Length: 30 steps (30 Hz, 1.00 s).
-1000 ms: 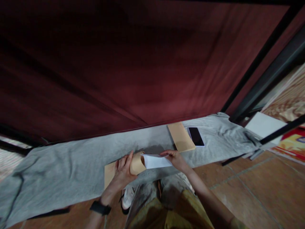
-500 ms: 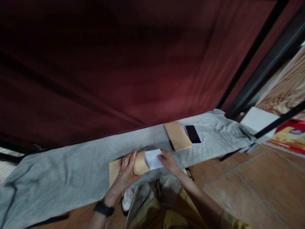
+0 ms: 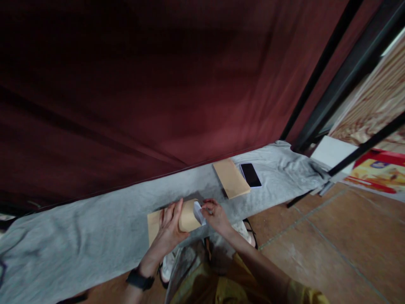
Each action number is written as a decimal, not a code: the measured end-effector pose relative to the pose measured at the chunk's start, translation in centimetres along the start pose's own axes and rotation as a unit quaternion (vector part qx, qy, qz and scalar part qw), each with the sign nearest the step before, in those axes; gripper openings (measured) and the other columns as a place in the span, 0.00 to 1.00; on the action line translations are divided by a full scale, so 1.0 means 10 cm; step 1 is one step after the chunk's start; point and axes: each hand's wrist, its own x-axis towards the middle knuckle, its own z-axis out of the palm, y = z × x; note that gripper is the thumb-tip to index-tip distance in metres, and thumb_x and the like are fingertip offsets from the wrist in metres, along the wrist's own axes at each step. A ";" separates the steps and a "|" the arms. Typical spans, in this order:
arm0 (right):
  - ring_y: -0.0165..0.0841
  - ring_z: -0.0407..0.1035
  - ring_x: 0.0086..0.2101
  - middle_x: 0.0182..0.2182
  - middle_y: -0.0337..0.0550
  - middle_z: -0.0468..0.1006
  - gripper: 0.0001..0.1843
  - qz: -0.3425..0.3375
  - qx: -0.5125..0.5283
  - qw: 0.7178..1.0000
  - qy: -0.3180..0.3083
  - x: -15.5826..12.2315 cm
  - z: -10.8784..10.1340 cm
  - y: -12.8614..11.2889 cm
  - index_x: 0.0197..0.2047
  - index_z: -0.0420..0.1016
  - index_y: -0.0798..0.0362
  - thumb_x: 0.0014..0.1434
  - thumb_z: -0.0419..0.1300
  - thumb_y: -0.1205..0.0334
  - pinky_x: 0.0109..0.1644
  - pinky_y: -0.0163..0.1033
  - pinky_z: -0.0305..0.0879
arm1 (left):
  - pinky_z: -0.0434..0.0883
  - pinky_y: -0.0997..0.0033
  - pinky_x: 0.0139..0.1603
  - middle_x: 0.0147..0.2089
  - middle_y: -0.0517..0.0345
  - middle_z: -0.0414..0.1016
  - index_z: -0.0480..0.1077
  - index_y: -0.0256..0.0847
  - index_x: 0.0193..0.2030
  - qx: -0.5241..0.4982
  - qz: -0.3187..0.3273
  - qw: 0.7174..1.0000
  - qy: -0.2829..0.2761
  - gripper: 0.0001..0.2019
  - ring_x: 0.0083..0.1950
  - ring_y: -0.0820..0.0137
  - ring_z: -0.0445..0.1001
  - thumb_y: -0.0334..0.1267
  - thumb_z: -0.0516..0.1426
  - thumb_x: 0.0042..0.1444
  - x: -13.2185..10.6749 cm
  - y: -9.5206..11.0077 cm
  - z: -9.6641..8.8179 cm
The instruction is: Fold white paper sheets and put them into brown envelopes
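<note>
A brown paper envelope [image 3: 189, 216] lies on the grey cloth, its mouth bowed open toward the right. Across it rests my left hand [image 3: 169, 226], thumb and fingers gripping its sides. Most of a folded white paper [image 3: 199, 212] is inside the envelope, and only a short end shows at the mouth. At that end my right hand [image 3: 217, 217] has its fingers bent and closed on the paper's edge. Another brown envelope [image 3: 232, 178] lies flat up and to the right, apart from both hands.
A phone [image 3: 251, 175] lies beside the second envelope. Grey cloth [image 3: 104, 228] covers the narrow bench, with a dark red curtain [image 3: 190, 105] behind it. Black metal bars [image 3: 319, 71], a white box [image 3: 333, 156] and a red printed carton [image 3: 379, 169] stand right. Tiled floor [image 3: 316, 236] is below.
The white paper has slid left, deeper into the envelope, with my right hand moving along toward the mouth. My left hand keeps its grip. The view has shifted slightly.
</note>
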 end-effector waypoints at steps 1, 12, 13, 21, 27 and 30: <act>0.34 0.76 0.46 0.47 0.45 0.81 0.08 0.004 -0.011 1.000 -0.004 0.00 0.02 -0.02 0.35 0.83 0.49 0.60 0.61 0.68 0.53 0.38 0.71 | 0.46 0.38 0.74 0.70 0.44 0.58 0.36 0.51 0.78 -0.003 0.000 1.000 0.001 0.59 0.73 0.47 0.56 0.32 0.66 0.44 0.01 0.02 0.00; 0.33 0.78 0.40 0.42 0.41 0.84 0.13 0.019 -0.126 0.990 -0.054 -0.02 0.07 -0.14 0.39 0.83 0.48 0.60 0.58 0.72 0.46 0.32 0.68 | 0.48 0.37 0.73 0.70 0.44 0.59 0.39 0.52 0.78 -0.010 -0.008 1.000 -0.014 0.58 0.72 0.47 0.57 0.33 0.67 0.44 0.05 0.09 0.02; 0.32 0.78 0.40 0.42 0.41 0.84 0.13 0.022 -0.128 0.990 -0.055 -0.02 0.07 -0.14 0.40 0.83 0.48 0.61 0.58 0.71 0.46 0.32 0.68 | 0.48 0.38 0.73 0.70 0.44 0.59 0.39 0.52 0.78 -0.010 -0.005 1.000 -0.015 0.58 0.72 0.47 0.57 0.33 0.67 0.44 0.05 0.09 0.02; 0.34 0.78 0.41 0.41 0.44 0.84 0.12 0.062 -0.113 0.991 -0.038 -0.06 0.05 -0.14 0.41 0.81 0.51 0.62 0.57 0.72 0.46 0.33 0.67 | 0.48 0.37 0.73 0.70 0.45 0.59 0.38 0.53 0.78 0.001 0.010 1.000 -0.020 0.57 0.72 0.48 0.57 0.34 0.66 0.46 0.06 0.06 0.06; 0.34 0.78 0.39 0.39 0.43 0.84 0.09 0.096 -0.087 0.991 -0.026 -0.08 0.05 -0.12 0.41 0.79 0.51 0.62 0.59 0.71 0.43 0.33 0.65 | 0.48 0.36 0.73 0.71 0.43 0.58 0.37 0.52 0.78 0.026 0.033 0.999 -0.023 0.56 0.73 0.47 0.56 0.35 0.65 0.48 0.06 0.07 0.07; 0.33 0.77 0.37 0.36 0.42 0.83 0.06 0.103 -0.077 0.991 -0.024 -0.08 0.06 -0.09 0.38 0.78 0.51 0.61 0.60 0.70 0.40 0.32 0.64 | 0.49 0.37 0.73 0.70 0.43 0.59 0.38 0.51 0.78 0.029 0.042 0.998 -0.023 0.54 0.73 0.47 0.56 0.35 0.64 0.50 0.08 0.09 0.05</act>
